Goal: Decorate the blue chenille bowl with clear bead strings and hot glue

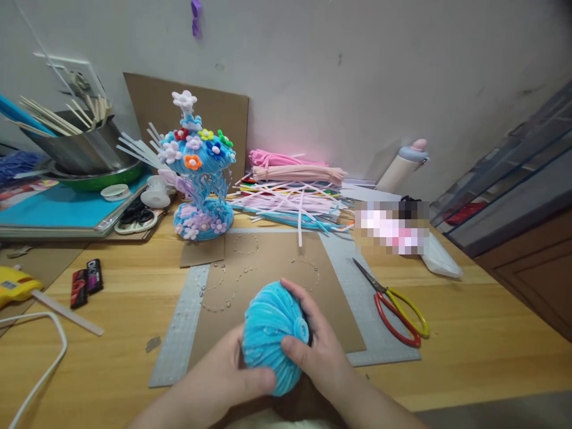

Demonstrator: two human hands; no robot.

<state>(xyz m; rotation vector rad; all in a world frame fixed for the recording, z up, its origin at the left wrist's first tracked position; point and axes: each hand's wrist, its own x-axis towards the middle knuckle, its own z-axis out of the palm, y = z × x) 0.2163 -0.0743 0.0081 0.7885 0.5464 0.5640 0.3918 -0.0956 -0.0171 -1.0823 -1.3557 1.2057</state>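
Observation:
Both hands grip a round, blue fuzzy dome [270, 325] that looks wound from pipe cleaners, with a small coiled knob on its right side. My left hand [243, 372] wraps its lower left, thumb across the front. My right hand [315, 339] holds its right side, thumb close to the knob and fingers behind. Beneath them lies a brown cardboard sheet [268, 262] on a grey cutting mat [174, 351]. Thin beaded strands [217, 308] rest on the cardboard. Behind stands a blue pipe-cleaner carousel-like model [201, 167] decorated with colourful flowers.
Red-and-yellow-handled scissors [395, 310] lie at the mat's right. Bundles of pipe cleaners [295, 202] are piled at the back. On the left are a yellow glue gun [18, 286], a metal pot [80, 146] of sticks and black-and-white scissors [136, 217]. A bottle [402, 167] leans near the wall.

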